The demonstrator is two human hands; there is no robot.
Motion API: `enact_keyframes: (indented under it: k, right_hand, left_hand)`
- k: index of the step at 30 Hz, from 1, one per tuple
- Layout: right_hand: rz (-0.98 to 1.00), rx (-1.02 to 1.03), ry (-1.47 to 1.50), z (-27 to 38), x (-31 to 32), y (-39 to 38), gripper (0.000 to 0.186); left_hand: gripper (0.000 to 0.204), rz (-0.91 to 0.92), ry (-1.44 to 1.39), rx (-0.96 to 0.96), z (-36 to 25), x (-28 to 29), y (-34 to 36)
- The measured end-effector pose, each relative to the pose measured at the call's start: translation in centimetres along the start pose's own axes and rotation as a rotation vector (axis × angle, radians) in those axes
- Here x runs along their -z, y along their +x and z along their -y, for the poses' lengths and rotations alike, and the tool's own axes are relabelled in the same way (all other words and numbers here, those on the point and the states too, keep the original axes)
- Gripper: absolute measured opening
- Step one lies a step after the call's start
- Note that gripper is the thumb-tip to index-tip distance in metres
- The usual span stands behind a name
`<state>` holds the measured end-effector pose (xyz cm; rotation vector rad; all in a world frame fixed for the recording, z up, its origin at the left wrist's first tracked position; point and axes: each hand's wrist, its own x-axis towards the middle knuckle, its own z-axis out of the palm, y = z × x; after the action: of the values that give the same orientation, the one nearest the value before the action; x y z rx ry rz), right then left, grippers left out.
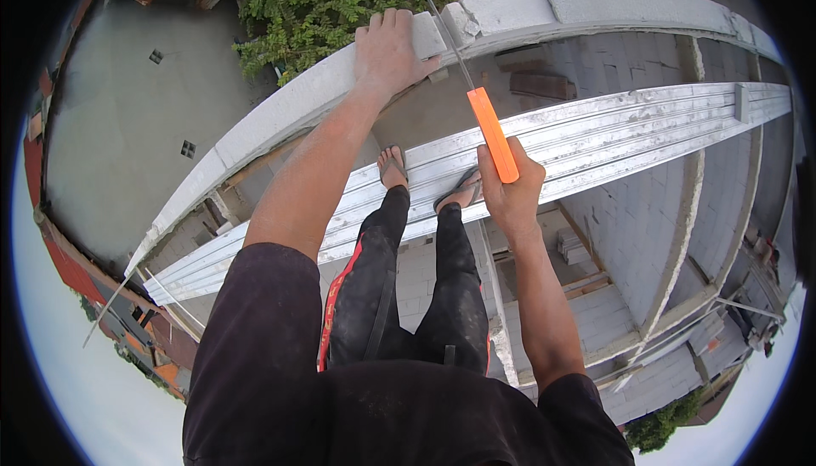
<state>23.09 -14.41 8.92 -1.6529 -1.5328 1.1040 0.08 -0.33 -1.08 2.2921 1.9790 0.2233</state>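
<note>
Atop the pale wall I'm spreading the left hand, seemingly for bracing, the right hand clenching an orange-handled saw

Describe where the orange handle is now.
In the head view, the orange handle is right of centre, gripped in the right hand, partly in front of the metal planks.

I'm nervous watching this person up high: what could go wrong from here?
The handsaw might slip toward the left grip, resting on the block wall close to the blade. The flip-flops could slide on the ribbed metal planks, which have open drops alongside.
</note>
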Motion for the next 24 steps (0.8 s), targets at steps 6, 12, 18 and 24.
enact_keyframes:
  k: [6,12,18,24]
  right_hand:
    - [-0.081,0.130,0.079,2.0,0.5,2.5,0.018]
    - [-0.067,0.003,0.086,0.8,0.4,3.5,0.017]
    - [-0.147,0.229,0.079,3.3,0.7,2.7,0.016]
    - [-0.069,0.001,0.100,-0.8,-0.7,4.1,0.012]
  left_hand:
    - [0.075,0.040,-0.003,0.021,-0.2,0.7,0.1]
    - [0.076,0.061,0.000,0.042,-0.5,1.1,0.3]
    - [0.075,0.067,-0.018,0.030,-0.1,0.9,0.1]
    - [0.074,0.071,-0.010,0.047,-0.4,0.9,0.2]
